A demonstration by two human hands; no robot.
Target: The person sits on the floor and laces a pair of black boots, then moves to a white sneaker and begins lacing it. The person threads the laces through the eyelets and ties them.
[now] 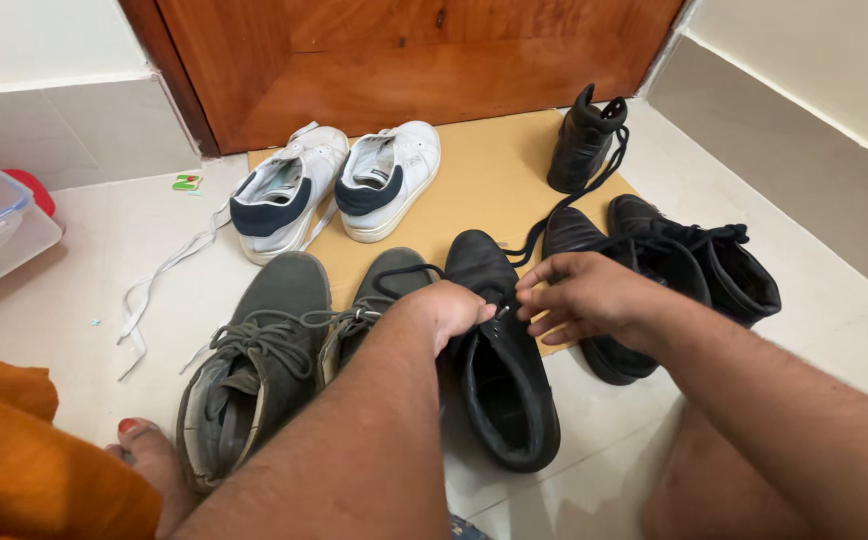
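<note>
The left hand (446, 312) grips the black shoe (499, 370) at its stiff collar; the right hand (579, 297) seemingly pinches the limp, light lace (564, 205) end.

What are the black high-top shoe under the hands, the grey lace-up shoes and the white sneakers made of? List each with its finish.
Black high-top shoe: probably smooth leather or imitation, with a dull sheen.
Grey lace-up shoes: suede-like or brushed fabric, matte and fuzzy, no shine.
White sneakers: smooth leather-like upper, navy padded collar, apparently fabric.

bare hairy forearms, no sleeves, orange garment (14, 450) at the lower left
</note>
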